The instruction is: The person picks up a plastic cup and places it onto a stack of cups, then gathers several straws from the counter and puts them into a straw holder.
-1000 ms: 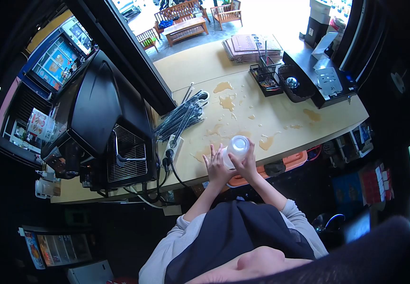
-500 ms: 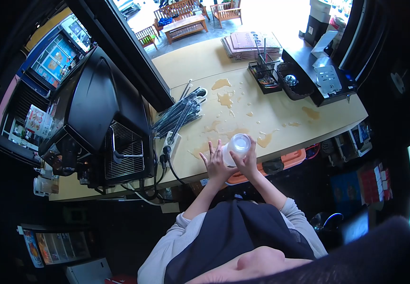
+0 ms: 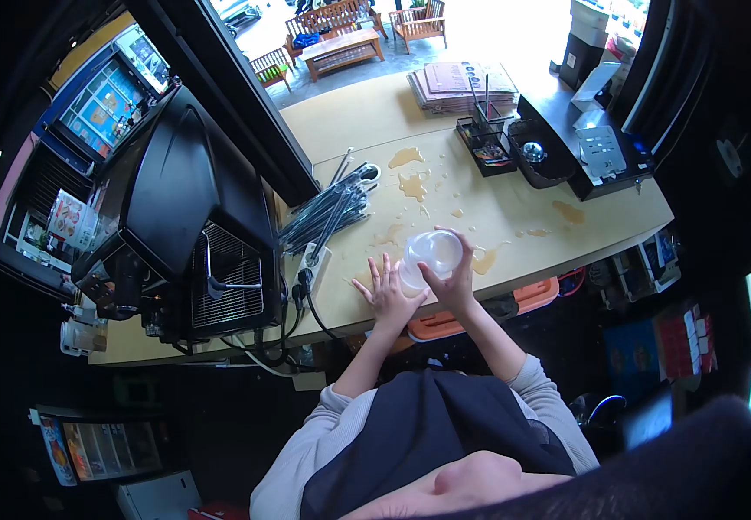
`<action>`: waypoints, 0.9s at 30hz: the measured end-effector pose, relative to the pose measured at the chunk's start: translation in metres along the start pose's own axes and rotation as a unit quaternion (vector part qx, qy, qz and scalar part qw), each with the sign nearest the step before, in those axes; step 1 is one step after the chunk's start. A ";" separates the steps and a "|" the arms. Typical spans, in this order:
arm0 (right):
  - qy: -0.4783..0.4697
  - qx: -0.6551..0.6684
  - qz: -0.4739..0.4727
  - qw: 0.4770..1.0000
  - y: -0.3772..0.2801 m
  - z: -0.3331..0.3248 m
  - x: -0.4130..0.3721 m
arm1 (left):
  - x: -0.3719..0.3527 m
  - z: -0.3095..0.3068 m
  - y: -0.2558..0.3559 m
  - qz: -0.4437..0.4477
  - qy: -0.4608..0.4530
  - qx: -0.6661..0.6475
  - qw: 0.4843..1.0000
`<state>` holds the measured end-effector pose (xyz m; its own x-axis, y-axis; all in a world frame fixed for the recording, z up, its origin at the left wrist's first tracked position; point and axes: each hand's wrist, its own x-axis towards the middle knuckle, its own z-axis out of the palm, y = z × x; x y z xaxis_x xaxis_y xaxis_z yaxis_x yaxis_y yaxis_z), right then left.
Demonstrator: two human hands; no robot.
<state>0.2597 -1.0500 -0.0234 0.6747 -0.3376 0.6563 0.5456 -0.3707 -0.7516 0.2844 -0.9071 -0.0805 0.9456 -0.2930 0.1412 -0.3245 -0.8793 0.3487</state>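
A clear plastic cup (image 3: 443,251) is tilted over the near part of the wooden counter (image 3: 532,264). My right hand (image 3: 453,282) is wrapped round its right side, thumb in front. My left hand (image 3: 388,295) has its fingers spread, just left of the cup's lower end, close to or touching it. Behind the cup, brown liquid lies on the counter in puddles (image 3: 412,185) and scattered drops. Left of the puddles are wrapped black straws (image 3: 332,208).
A black coffee machine (image 3: 176,199) stands left, beside a power strip (image 3: 313,260) with cables. At the back are stacked menus (image 3: 462,85), a black organizer (image 3: 488,147), a dark basket (image 3: 536,152) and a black box (image 3: 601,152). An orange container (image 3: 436,327) is below the counter edge.
The cup has tilted further and shows more of its side. My left hand has shifted slightly left and down, while my right hand has moved slightly with the cup.
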 end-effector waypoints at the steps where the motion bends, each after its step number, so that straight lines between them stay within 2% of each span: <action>1: -0.002 0.001 0.000 1.000 -0.001 -0.001 0.002 | 0.002 -0.001 0.001 -0.007 -0.007 0.012 1.000; 3: 0.020 -0.019 -0.065 0.998 -0.007 -0.006 0.007 | 0.005 -0.002 0.003 -0.015 -0.015 0.025 0.999; 11: -0.020 -0.007 -0.080 0.997 -0.020 -0.013 0.004 | -0.001 -0.011 0.005 -0.023 -0.037 0.037 0.998; 13: -0.027 0.007 -0.093 0.995 -0.026 -0.012 -0.002 | -0.008 -0.011 -0.001 -0.012 -0.018 0.027 0.999; 18: -0.117 0.004 -0.107 0.987 -0.047 -0.001 -0.007 | -0.029 -0.035 -0.014 0.014 -0.003 0.058 0.998; 20: -0.145 -0.019 -0.092 0.985 -0.048 0.006 -0.013 | -0.040 -0.049 -0.014 0.014 0.024 -0.021 0.999; 24: -0.187 -0.082 -0.085 0.975 -0.052 0.019 -0.027 | -0.060 -0.082 -0.012 -0.017 0.008 -0.055 0.998; 26: -0.216 -0.067 -0.068 0.972 -0.057 0.027 -0.037 | -0.072 -0.091 -0.016 0.041 0.027 -0.077 0.996; 27: -0.219 -0.063 -0.067 0.971 -0.062 0.033 -0.043 | -0.078 -0.090 -0.022 0.036 0.027 -0.076 0.996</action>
<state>0.2136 -0.9842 -0.0074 0.7632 0.1113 0.6365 0.5968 -0.4989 -0.6284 0.2160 -0.8308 -0.0155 0.9185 -0.3292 0.2193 -0.3951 -0.7880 0.4722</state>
